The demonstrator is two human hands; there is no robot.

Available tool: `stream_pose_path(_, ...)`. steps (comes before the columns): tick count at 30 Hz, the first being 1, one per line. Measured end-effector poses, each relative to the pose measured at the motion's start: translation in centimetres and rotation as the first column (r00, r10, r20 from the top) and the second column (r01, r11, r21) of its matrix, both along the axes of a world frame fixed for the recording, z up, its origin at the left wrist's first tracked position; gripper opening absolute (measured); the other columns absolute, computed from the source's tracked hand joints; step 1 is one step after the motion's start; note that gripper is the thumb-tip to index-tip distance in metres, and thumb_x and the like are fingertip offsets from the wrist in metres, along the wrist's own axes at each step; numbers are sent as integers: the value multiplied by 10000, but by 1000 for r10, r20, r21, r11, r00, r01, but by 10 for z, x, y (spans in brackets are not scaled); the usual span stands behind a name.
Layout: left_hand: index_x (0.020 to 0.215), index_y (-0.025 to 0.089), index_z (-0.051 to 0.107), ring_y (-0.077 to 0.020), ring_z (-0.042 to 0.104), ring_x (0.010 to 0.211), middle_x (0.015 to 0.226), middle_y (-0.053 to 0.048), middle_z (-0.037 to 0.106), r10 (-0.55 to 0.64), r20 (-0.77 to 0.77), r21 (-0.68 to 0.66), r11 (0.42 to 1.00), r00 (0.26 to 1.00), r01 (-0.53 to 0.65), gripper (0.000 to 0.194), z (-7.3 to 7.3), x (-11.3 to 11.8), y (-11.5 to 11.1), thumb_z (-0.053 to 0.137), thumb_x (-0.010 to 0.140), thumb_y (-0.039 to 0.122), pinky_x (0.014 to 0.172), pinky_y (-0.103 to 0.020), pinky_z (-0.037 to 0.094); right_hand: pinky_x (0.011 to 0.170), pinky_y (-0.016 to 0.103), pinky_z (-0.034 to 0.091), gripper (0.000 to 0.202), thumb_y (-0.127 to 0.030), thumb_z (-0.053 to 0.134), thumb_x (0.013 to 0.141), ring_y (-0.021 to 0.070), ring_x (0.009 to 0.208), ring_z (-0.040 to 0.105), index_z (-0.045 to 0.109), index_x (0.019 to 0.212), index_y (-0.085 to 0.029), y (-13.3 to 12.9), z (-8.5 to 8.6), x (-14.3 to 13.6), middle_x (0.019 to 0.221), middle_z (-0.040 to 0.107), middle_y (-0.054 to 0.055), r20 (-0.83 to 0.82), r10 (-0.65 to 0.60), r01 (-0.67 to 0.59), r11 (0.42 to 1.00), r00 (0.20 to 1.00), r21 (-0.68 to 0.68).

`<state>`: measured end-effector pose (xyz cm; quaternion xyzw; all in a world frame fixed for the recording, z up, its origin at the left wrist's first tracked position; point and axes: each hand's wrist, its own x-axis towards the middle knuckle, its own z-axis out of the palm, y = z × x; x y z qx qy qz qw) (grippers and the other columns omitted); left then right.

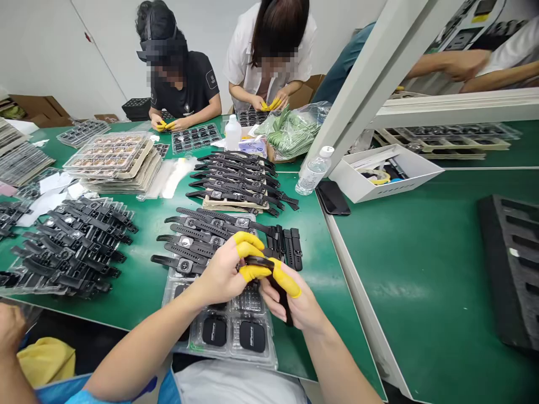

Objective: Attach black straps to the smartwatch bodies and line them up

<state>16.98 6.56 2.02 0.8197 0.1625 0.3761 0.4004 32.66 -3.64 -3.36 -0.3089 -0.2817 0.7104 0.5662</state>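
Yellow finger covers are on both of my hands. My left hand point(231, 269) pinches one end of a black watch point(259, 261) between thumb and fingers. Touching it from the right, my right hand point(290, 294) grips the watch and its black strap point(283, 297), which hangs down past the palm. Both hands are above a clear plastic tray point(219, 354) that holds black square pieces point(252, 336) in its front pockets. Across the tray's back part lie several black watches with straps point(185, 241). Loose black straps point(292, 249) rest just right of them.
More strapped watches lie in piles point(67, 241) at left and behind point(236, 179). A bottle point(314, 171), a phone point(332, 197) and a white box point(391, 188) stand right of centre. A black foam holder point(516, 269) is far right. Two people sit across the table.
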Motion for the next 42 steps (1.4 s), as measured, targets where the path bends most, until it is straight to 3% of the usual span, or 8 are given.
stream_pose_path(4,1106,206,575,-166,773,785,1104,-81,782,284,282,-509,854,916,-108,292,6,3,3,662,1013,470,727,-302,640,361,157,135,450,-632,690,942,28,404,174,578,969,-197,-3,8,12,577,413,-109,69,203,-194,973,977,-124)
stream_pose_path(7,1056,233,471,-135,751,632,1116,-56,795,555,352,-655,721,754,-225,404,10,0,15,736,951,519,620,-265,630,402,172,104,434,-592,736,919,37,449,141,587,949,-186,-3,12,20,561,369,-115,151,200,-181,975,968,-132)
stream_pose_path(9,1089,227,481,-133,742,605,1154,-76,789,560,278,-671,694,780,-259,408,10,-1,19,740,944,507,576,-254,621,402,181,137,410,-556,772,900,38,438,190,575,944,-199,-2,13,22,572,412,-105,189,92,-77,993,978,-84)
stream_pose_path(12,1227,188,578,-162,771,714,1224,-123,766,245,15,-562,804,969,-195,296,2,2,13,636,1005,375,674,-314,664,388,195,227,383,-545,758,913,51,399,318,557,944,-221,-2,14,17,608,526,-75,173,-93,96,995,981,-13)
stream_pose_path(14,1310,185,622,-211,781,977,1287,-129,740,5,-161,-335,940,987,-60,322,-6,5,6,549,998,221,912,-406,663,378,200,256,382,-556,741,923,59,382,355,562,938,-218,-1,13,12,598,560,-65,148,-99,99,995,984,6)
stream_pose_path(16,1383,197,614,-237,698,1231,1353,-122,702,-98,-279,-75,994,955,80,479,-12,6,1,475,936,95,1089,-453,588,363,192,248,390,-558,745,917,54,363,338,569,927,-210,-1,11,7,564,562,-67,132,-53,52,999,990,11)
stream_pose_path(21,1487,206,527,-233,636,1313,1402,-129,641,-113,-383,127,977,917,174,649,-12,1,2,409,876,20,1102,-432,579,338,177,222,378,-529,767,891,47,343,265,580,907,-201,0,9,5,483,518,-85,97,-10,13,999,995,-31)
stream_pose_path(42,1405,153,531,-255,612,1157,1233,-154,625,-151,-393,208,946,907,247,391,4,3,2,387,1045,202,1038,-437,580,339,146,160,322,-437,793,859,38,358,148,568,844,-207,1,11,9,434,362,-131,-98,-78,69,994,992,-89)
